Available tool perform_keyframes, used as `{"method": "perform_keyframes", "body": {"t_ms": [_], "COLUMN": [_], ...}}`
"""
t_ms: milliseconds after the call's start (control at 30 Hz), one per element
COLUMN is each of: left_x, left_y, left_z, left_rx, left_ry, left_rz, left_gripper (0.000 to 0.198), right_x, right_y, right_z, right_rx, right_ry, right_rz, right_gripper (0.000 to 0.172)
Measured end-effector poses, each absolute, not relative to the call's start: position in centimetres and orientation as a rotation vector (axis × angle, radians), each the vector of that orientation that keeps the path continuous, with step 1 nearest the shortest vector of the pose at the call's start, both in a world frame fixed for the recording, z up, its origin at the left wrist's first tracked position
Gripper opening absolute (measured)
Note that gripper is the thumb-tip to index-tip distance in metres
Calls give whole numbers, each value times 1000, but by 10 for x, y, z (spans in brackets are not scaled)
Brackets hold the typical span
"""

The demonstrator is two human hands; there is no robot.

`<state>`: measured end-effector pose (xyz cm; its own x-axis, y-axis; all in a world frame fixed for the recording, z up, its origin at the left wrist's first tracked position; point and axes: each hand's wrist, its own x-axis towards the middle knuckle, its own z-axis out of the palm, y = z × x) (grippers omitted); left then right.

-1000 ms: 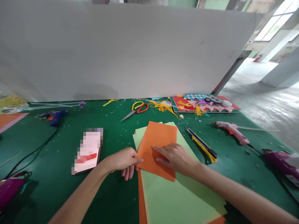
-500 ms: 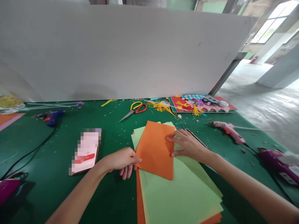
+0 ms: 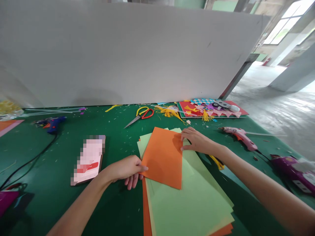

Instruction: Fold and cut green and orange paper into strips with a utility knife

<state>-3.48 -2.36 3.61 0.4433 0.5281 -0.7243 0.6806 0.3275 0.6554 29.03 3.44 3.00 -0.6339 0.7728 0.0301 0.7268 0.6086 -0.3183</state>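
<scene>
An orange paper sheet (image 3: 162,157) lies tilted on a stack of light green sheets (image 3: 194,203), with more orange sheets (image 3: 147,209) showing beneath. At its lower left corner, my left hand (image 3: 131,170) pinches the orange sheet, thumb on top and fingers underneath. My right hand (image 3: 198,141) is curled at the sheet's upper right edge, its fingertips touching that edge. From under the right palm and wrist sticks the yellow end of a slim tool (image 3: 217,163), perhaps a utility knife; a dark part shows between thumb and fingers, and the rest is hidden.
Scissors (image 3: 140,115) lie beyond the stack. A phone (image 3: 88,160) is left of my left hand. A pink glue gun (image 3: 240,137) and a purple tool (image 3: 292,170) lie right; a blue glue gun (image 3: 56,124) lies left. Paper scraps cover a red board (image 3: 242,109) near the white panel (image 3: 137,55).
My right hand has shifted up slightly and curled more along the orange sheet's edge. The slim tool has turned, so its yellow end now shows below my wrist. My left hand keeps its pinch.
</scene>
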Motion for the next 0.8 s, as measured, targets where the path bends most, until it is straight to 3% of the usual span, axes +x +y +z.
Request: {"method": "perform_keyframes", "body": {"t_ms": [300, 533, 800], "left_x": [-38, -38, -38], "left_y": [-24, -25, -25], "left_z": [33, 34, 32], "left_rx": [1344, 1364, 1356], "left_ry": [1184, 1186, 1176], "left_rz": [-118, -110, -99], "left_gripper": [47, 48, 49], "right_x": [291, 282, 281], "right_y": [83, 108, 112], "right_z": [44, 50, 54], "right_rx": [-1269, -1371, -1417], "right_ry": [-2832, -2883, -2826], "right_rz": [610, 797, 865], "right_gripper": [27, 9, 12]}}
